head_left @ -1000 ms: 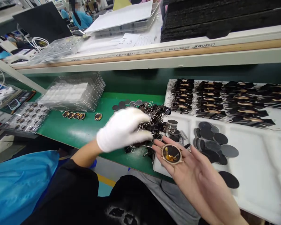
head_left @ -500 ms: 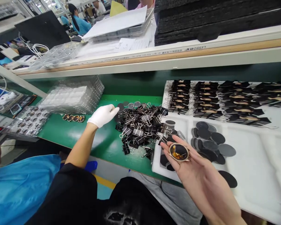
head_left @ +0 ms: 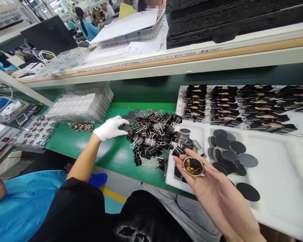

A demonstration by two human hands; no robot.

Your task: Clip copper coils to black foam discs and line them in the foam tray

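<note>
The gloved left hand point(head_left: 110, 128) is reaching, fingers loosely spread, to a dark disc point(head_left: 126, 127) on the green tabletop point(head_left: 111, 154), at the edge of the binder clip pile point(head_left: 154, 136); tangled clips may be dragged along. The bare right hand point(head_left: 212, 188) is lying open, cradling the round gold-rimmed part point(head_left: 193, 166) unclamped on its fingers; tilting risks a drop onto the white tray point(head_left: 280, 168).
</note>
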